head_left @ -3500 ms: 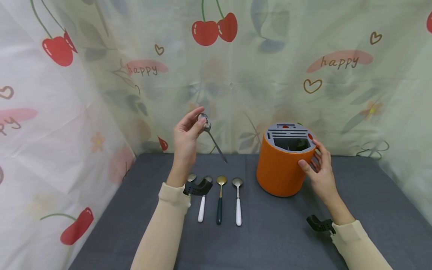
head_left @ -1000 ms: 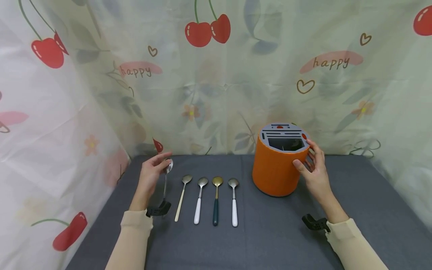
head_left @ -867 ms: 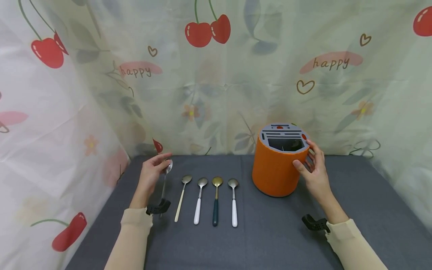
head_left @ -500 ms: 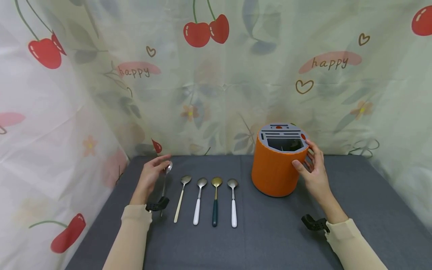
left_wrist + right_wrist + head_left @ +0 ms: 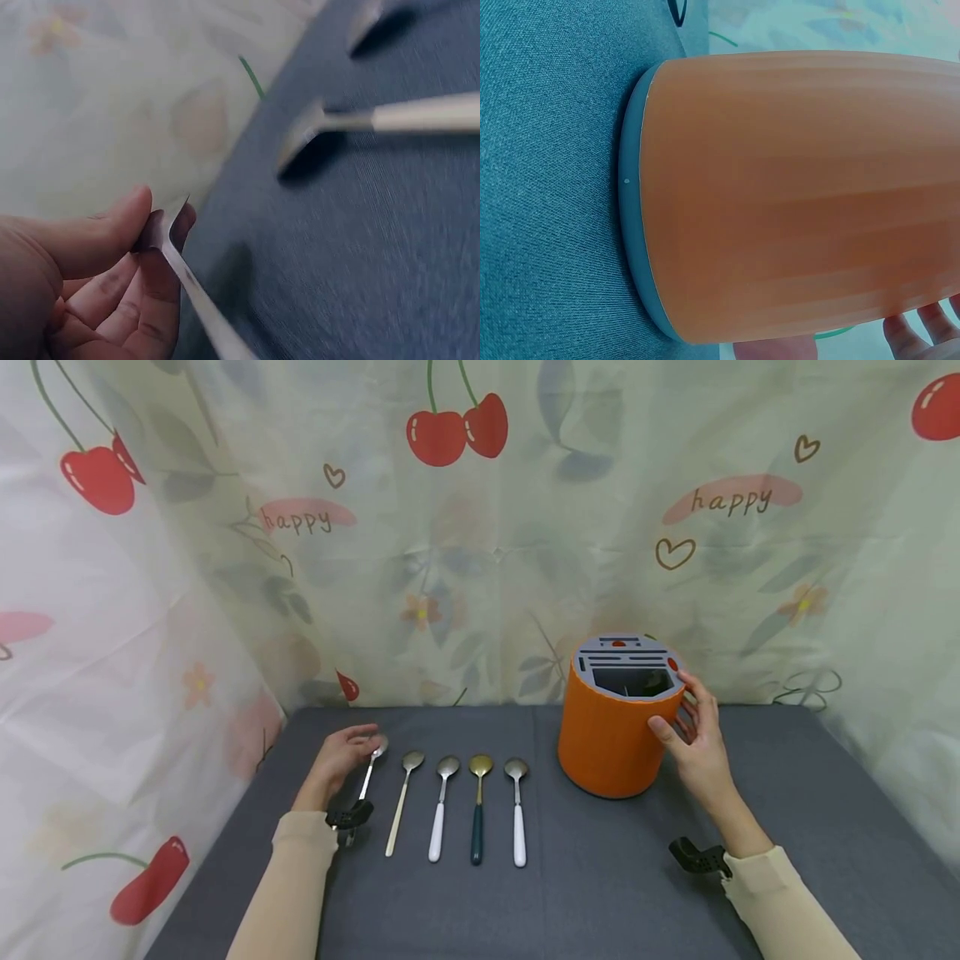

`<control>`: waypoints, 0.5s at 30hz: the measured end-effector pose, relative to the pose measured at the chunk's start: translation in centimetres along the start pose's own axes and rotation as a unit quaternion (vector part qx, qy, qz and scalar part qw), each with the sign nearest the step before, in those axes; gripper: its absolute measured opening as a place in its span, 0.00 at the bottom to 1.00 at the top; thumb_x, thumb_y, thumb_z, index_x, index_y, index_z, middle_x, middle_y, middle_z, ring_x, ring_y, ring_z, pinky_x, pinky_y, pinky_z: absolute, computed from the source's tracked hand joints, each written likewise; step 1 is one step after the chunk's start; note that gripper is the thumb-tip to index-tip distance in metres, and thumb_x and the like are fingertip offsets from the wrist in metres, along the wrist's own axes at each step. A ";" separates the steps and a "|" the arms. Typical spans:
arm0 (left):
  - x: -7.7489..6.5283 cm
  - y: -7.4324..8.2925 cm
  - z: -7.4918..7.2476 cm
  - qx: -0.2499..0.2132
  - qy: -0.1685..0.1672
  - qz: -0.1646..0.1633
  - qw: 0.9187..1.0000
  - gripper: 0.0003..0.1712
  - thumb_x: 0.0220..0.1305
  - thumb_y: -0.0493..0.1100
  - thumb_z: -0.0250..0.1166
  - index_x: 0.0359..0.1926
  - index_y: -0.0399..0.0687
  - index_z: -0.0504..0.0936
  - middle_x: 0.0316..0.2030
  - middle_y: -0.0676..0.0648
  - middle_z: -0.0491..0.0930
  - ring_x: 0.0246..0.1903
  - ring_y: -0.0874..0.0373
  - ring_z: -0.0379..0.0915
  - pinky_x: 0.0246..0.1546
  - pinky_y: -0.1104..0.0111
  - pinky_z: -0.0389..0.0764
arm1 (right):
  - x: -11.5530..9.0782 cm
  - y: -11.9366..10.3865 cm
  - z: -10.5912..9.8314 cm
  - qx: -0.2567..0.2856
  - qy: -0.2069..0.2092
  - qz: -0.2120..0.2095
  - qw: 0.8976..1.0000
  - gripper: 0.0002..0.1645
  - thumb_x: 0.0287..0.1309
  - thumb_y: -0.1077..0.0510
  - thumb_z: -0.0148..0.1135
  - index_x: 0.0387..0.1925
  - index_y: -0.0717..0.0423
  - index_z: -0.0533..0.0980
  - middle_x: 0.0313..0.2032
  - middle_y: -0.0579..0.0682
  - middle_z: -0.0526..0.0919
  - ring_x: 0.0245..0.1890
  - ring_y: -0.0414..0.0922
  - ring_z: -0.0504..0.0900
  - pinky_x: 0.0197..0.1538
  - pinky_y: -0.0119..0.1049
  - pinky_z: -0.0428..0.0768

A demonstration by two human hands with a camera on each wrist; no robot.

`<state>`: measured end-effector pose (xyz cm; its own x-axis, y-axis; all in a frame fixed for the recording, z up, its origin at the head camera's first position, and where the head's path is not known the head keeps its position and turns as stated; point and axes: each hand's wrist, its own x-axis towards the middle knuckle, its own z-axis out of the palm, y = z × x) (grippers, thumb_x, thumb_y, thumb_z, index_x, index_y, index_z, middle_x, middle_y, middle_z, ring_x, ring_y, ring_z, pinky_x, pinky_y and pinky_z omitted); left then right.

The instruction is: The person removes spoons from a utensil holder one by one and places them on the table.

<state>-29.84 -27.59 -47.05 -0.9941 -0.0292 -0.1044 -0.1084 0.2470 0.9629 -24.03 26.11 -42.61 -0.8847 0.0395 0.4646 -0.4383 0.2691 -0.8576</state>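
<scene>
Grey cloth surface point(image 5: 600, 893), walled on the left and at the back by a pale curtain point(image 5: 187, 610) printed with cherries, hearts and the word "happy"; curtain meeting the cloth right at its left and far edges.

Far left, near the back corner: left hand point(image 5: 339, 758) low over the cloth, thumb and fingers pinching the bowl end of a silver spoon point(image 5: 367, 772), handle slanting back toward the wrist and running under a black wrist mount point(image 5: 348, 817). Same pinch close up in the left wrist view point(image 5: 97, 277), spoon point(image 5: 187, 285) held between thumb and forefinger, blurred; cannot tell whether its handle touches the cloth. Little room between this hand and the left curtain.

Just right of it, a row of four more spoons lying flat, bowls away, handles toward the person, evenly spaced and apart: a pale-handled spoon point(image 5: 399, 802), a white-handled spoon point(image 5: 439, 810), a gold spoon with a dark handle point(image 5: 477, 810), another white-handled spoon point(image 5: 517, 814).

Further right, apart from the row: upright orange holder point(image 5: 611, 735) with a grey slotted top and one large opening. Right hand point(image 5: 693, 752) curled round its right side, thumb on the front wall, fingers behind near the rim. Orange wall point(image 5: 795, 187) and grey base filling the right wrist view, fingertips point(image 5: 922, 334) showing at the lower edge.

Bare cloth in front of the spoons and holder and out to the right edge.
</scene>
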 end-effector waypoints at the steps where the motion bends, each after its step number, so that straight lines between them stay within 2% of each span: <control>1: 0.1 -0.3 0.0 -0.001 0.001 -0.001 1.000 0.30 0.75 0.36 0.64 0.71 0.26 0.69 0.44 0.46 0.86 0.36 0.68 0.78 0.41 0.74 0.79 | 0.0 0.0 0.0 0.000 0.000 0.000 1.000 0.46 0.75 0.61 0.61 0.83 0.37 0.50 0.78 0.51 0.48 0.78 0.58 0.53 0.79 0.58 0.53; 7: 0.3 -1.5 0.2 0.014 0.024 -0.013 1.000 0.26 0.74 0.36 0.65 0.67 0.26 0.74 0.42 0.47 0.88 0.36 0.69 0.79 0.38 0.77 0.79 | 0.0 0.0 0.1 -0.002 0.001 0.000 1.000 0.46 0.74 0.61 0.61 0.83 0.37 0.50 0.78 0.51 0.48 0.78 0.58 0.53 0.79 0.58 0.54; 12: 0.4 -1.6 0.8 0.058 0.055 -0.019 0.997 0.23 0.74 0.38 0.66 0.64 0.30 0.78 0.47 0.40 0.86 0.38 0.65 0.79 0.40 0.75 0.79 | -0.1 -0.2 0.2 -0.003 0.003 0.006 1.000 0.47 0.74 0.62 0.61 0.83 0.38 0.49 0.78 0.50 0.48 0.78 0.58 0.53 0.79 0.59 0.53; 15: 0.1 -1.3 1.1 0.089 0.067 -0.018 0.994 0.22 0.74 0.38 0.66 0.64 0.32 0.79 0.51 0.35 0.84 0.42 0.59 0.82 0.46 0.69 0.81 | 0.0 -0.2 0.2 -0.001 0.001 0.006 1.000 0.47 0.74 0.62 0.61 0.83 0.38 0.49 0.78 0.51 0.48 0.78 0.58 0.53 0.79 0.59 0.52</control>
<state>-29.77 -26.85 -48.62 -0.9816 -0.1668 -0.0927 -0.1546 0.4109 0.8985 -23.97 25.83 -42.55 -0.8891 0.0448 0.4555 -0.4280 0.2714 -0.8621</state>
